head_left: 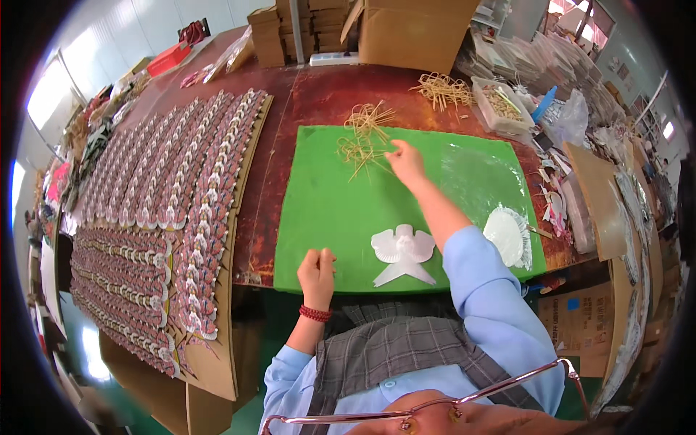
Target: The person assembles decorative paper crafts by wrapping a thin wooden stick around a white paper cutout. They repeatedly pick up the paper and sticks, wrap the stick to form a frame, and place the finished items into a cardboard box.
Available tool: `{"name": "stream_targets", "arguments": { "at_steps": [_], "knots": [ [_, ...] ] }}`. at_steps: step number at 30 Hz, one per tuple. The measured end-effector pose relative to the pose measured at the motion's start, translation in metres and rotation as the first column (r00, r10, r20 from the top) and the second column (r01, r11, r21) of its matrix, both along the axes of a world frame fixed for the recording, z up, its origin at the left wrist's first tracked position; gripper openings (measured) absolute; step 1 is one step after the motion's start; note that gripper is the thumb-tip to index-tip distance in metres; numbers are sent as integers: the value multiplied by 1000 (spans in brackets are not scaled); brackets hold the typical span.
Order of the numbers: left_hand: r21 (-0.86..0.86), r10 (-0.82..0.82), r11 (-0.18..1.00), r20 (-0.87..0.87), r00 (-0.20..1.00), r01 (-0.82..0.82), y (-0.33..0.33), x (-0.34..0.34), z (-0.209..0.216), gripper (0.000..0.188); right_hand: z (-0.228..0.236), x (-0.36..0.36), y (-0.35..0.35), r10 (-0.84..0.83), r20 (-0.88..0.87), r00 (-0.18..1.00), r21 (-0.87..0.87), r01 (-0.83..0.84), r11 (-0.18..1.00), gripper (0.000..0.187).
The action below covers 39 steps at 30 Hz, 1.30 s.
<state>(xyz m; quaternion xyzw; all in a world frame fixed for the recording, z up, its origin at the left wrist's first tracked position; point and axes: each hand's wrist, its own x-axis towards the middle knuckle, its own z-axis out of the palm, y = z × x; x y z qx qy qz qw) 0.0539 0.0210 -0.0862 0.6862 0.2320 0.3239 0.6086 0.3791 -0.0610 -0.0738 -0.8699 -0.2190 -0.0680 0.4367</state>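
Observation:
My right hand (407, 163) reaches over the far part of the green mat (333, 210). Its thumb and forefinger pinch a thin strand at the edge of a tangled pile of tan twine loops (359, 154). At the mat's near edge, my left hand (317, 272) rests with curled fingers, and nothing shows in it. Between my arms lies a white angel-shaped piece (404, 254) with ribbed wings and two splayed lower points, apart from both hands. A second clump of twine loops (370, 119) sits at the mat's far edge.
White paste (507, 235) is spread on the mat's right, with a brush (540, 232) beside it. Boards carrying rows of patterned winged pieces (210, 188) fill the left. Behind are more loops (444, 90), a tub of small sticks (502, 107) and a cardboard box (413, 32).

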Motion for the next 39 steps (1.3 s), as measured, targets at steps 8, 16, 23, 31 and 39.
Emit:
{"name": "stream_targets", "arguments": {
  "at_steps": [8, 16, 23, 31, 39],
  "knots": [
    [-112, -62, 992, -64, 996, 55, -1, 5, 6, 20, -12, 20, 10, 17, 68, 998, 78, -22, 997, 13],
    [141, -78, 988, 94, 992, 64, 10, 47, 67, 27, 59, -78, -77, 233, 305, 923, 103, -276, 956, 8],
    [337, -496, 804, -75, 865, 491, -51, 49, 46, 47, 50, -178, -198, 351, 212, 912, 142, -384, 912, 8],
    [108, -345, 926, -147, 927, 362, -49, 28, 4, 22, 28, -197, -351, -357, 211, 910, 161, 328, 931, 6],
    [414, -166, 885, -142, 976, 211, -55, 33, -6, 15, -13, -181, -373, -433, 125, 893, 174, 410, 895, 7]
  ]
}}
